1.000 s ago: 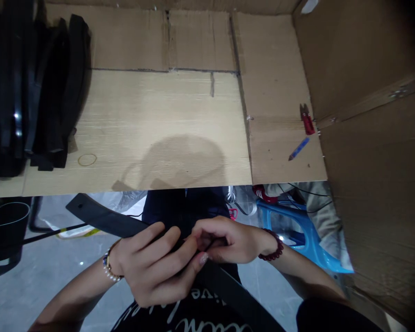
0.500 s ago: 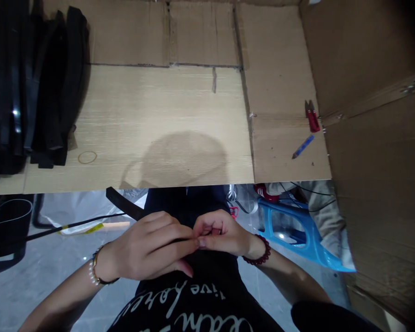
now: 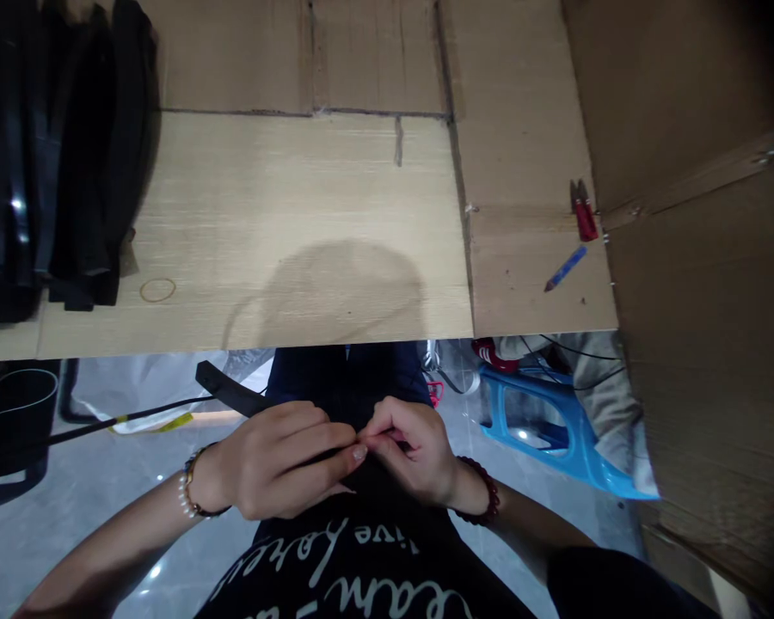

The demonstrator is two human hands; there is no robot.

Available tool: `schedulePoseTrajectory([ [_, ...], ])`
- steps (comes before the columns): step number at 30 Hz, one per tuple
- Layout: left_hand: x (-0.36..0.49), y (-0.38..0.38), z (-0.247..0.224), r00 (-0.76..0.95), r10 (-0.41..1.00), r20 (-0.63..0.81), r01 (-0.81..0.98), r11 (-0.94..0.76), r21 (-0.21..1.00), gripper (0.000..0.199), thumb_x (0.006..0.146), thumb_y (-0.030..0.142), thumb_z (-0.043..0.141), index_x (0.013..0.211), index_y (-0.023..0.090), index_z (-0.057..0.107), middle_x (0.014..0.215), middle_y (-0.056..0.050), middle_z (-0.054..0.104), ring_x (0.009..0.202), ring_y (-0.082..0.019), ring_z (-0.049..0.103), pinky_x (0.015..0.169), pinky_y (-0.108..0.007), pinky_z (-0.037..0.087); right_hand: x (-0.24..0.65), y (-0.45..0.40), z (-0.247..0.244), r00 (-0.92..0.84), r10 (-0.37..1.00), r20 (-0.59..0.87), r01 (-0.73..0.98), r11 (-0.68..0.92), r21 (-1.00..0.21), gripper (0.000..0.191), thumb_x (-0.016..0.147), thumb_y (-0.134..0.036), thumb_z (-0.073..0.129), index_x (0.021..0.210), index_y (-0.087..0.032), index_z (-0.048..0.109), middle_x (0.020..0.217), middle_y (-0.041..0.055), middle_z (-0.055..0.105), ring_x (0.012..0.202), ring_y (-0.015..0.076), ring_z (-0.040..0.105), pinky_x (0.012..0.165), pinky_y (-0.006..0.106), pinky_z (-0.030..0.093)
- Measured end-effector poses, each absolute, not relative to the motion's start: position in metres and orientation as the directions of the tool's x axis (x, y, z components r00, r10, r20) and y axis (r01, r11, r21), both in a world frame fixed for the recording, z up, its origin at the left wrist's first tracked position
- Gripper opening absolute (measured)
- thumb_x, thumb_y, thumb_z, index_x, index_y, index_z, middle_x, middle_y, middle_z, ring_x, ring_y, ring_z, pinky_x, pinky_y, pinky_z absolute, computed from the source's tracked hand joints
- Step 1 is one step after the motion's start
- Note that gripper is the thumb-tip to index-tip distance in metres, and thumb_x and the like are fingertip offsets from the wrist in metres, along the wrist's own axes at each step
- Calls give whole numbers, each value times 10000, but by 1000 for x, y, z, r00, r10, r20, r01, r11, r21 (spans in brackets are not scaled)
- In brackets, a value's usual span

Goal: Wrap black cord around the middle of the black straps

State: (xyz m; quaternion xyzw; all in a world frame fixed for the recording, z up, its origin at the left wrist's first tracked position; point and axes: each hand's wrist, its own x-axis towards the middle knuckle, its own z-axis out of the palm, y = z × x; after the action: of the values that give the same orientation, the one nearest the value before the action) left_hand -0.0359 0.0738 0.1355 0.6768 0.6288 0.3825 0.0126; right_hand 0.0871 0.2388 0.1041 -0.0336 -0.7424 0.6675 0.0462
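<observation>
My left hand (image 3: 284,460) is closed around a slightly curved black strip (image 3: 229,389), whose blunt end juts out toward the upper left. The rest of the strip is hidden under the fingers or blends with the black shirt. My right hand (image 3: 416,447) is pinched, its fingertips meeting those of my left hand in front of my body. Whatever sits between the right fingertips is too small or covered to make out. On the table to the left lies a pile of similar black curved strips (image 3: 96,163), with a thin rubber band (image 3: 158,290) beside it.
The cardboard-covered tabletop (image 3: 335,198) ends just beyond my hands. At its right lie red-handled thread snips (image 3: 582,211) and a blue pencil-like stick (image 3: 566,269). A cardboard wall (image 3: 703,284) rises on the right. Below stands a blue plastic stool (image 3: 555,430) with grey cloth on it.
My right hand has turned slightly and its fingertips have shifted a little left and up against the left ones. The left hand still holds the black strip, and the view has tilted slightly.
</observation>
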Motion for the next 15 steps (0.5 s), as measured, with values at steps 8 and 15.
schedulePoseTrajectory([
  [8, -38, 79, 136, -41, 883, 468, 835, -228, 501, 137, 928, 132, 469, 954, 77, 592, 737, -101, 703, 560, -165, 587, 447, -282, 455, 79, 245, 106, -972, 130, 195, -154, 271, -950, 185, 895, -205, 563, 713, -203, 591, 598, -11, 659, 492, 104, 577, 464, 208, 445],
  [15, -39, 81, 138, -8, 901, 434, 806, -251, 536, 262, 931, 315, 576, 1003, 64, 584, 761, -93, 703, 589, -164, 579, 456, -284, 453, 77, 251, 105, -982, 92, 164, -147, 167, -975, 128, 864, -157, 596, 740, -185, 614, 639, -1, 684, 537, 96, 617, 476, 172, 480],
])
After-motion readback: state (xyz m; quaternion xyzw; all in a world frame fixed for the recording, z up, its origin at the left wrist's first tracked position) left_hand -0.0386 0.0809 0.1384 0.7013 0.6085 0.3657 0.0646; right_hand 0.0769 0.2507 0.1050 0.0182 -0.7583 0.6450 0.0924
